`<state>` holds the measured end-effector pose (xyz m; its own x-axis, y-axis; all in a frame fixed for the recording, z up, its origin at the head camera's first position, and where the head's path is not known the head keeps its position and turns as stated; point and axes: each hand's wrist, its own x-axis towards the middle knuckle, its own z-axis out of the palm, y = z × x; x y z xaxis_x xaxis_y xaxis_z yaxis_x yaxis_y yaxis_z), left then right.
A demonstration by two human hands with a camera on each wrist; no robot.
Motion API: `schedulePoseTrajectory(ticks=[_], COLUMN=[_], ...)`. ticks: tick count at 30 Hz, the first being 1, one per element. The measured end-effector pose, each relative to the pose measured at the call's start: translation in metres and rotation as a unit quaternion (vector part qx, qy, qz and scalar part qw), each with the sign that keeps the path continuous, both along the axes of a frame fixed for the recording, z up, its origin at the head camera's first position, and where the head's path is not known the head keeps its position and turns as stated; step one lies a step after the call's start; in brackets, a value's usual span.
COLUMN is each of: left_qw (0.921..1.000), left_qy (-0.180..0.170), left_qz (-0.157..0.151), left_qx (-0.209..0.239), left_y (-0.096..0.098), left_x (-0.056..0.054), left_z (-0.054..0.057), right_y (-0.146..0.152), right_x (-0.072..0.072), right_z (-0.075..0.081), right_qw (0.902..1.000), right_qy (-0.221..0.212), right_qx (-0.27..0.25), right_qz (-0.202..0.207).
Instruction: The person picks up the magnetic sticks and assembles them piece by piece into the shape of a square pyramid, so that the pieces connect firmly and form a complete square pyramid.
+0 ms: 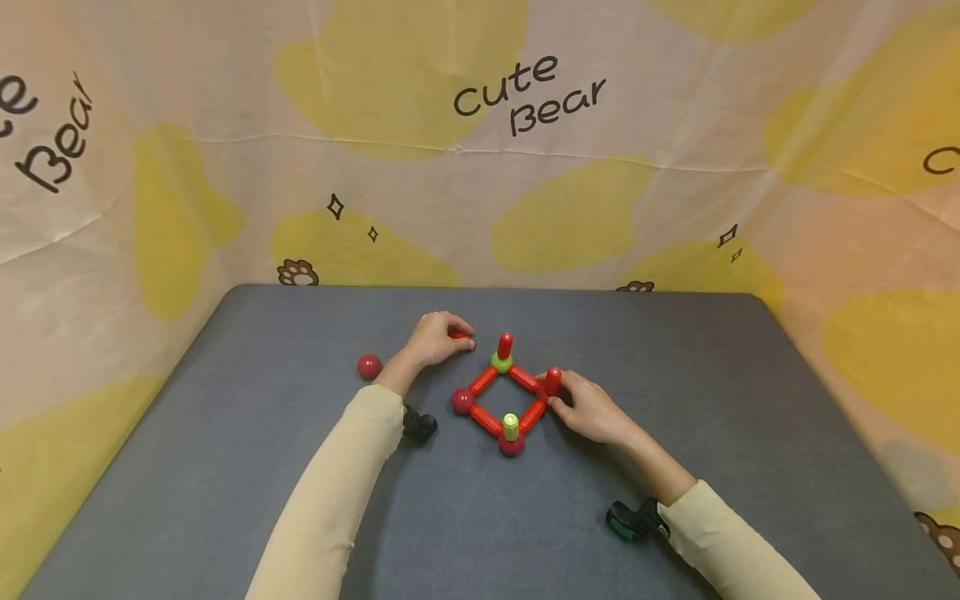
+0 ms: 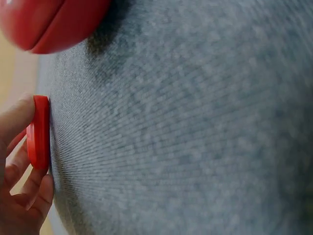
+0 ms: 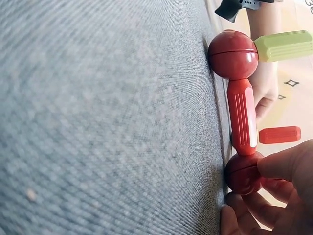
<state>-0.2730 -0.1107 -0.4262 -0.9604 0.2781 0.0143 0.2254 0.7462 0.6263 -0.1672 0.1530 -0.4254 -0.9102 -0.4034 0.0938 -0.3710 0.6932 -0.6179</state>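
Note:
A square frame of magnetic-style building rods and balls lies on the table, with a green ball (image 1: pixel 502 363) at its back corner and red balls at the others. Short rods stand upright on three of the corners: red ones at the back and right, a light green rod (image 1: pixel 511 426) in front. My right hand (image 1: pixel 592 408) pinches the right corner's red ball (image 3: pixel 241 175) between thumb and fingers. Behind and left of the frame, my left hand (image 1: pixel 435 340) holds a loose red rod (image 2: pixel 40 132) close against the tabletop, partly hidden by the fingers in the head view.
A loose red ball (image 1: pixel 369 367) lies left of my left forearm. Black wrist devices sit by both cuffs, the right one (image 1: pixel 633 521) low over the table. The grey table (image 1: pixel 225 467) ends at a patterned cloth backdrop (image 1: pixel 420 208).

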Motion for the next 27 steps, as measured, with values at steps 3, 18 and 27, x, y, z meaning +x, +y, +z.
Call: schedulePoseTrajectory(ticks=[3, 18, 27], left_qw=[0.9998, 0.9988, 0.9997], left_qy=[-0.006, -0.003, 0.021], left_qz=[0.001, -0.003, -0.015], left_qx=[-0.020, -0.049, 0.004], left_y=[0.000, -0.003, -0.007], left_x=[0.001, 0.006, 0.020], left_z=[0.001, 0.003, 0.015], right_y=[0.000, 0.002, 0.001], right_x=[0.000, -0.001, -0.001], right_z=[0.000, -0.002, -0.002], right_qw=[1.0000, 1.0000, 1.0000], right_qy=[0.001, -0.001, 0.002], right_qx=[0.000, 0.001, 0.001], right_qz=[-0.001, 0.003, 0.005])
